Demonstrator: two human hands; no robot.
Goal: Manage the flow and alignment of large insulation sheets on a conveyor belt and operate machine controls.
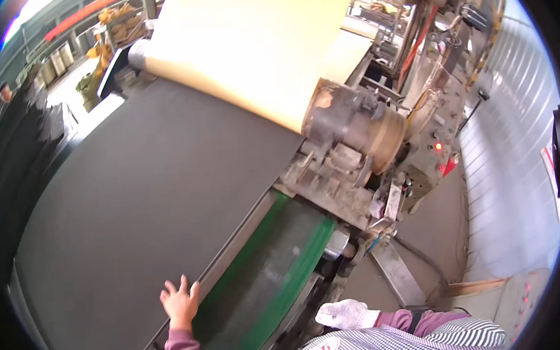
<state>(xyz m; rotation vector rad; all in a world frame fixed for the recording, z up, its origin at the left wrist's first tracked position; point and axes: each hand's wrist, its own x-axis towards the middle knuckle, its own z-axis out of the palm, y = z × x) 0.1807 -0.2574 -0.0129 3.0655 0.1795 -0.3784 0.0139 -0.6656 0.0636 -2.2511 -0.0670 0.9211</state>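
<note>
My bare left hand [181, 303] is open, its fingers spread over the right-hand edge of a wide dark grey sheet [147, 175]. No object shows in its grasp. A white knitted glove covers my right hand [347, 314], which is close to my body beside the machine's near side. The glove blurs the outline of its fingers, and nothing can be made out in it. Alongside the sheet runs a dark belt with green borders [269, 270]. At the far end, the sheet meets a roller [193, 84] under a broad, bright yellowish sheet [248, 43].
A worn drum-like housing [353, 120] stands at the roller's right end. Farther right are a control panel with a lit red lamp [438, 146] and a ribbed pale wall [507, 163]. A metal beam [398, 273] slants over the floor. Another person [5, 93] is at far left.
</note>
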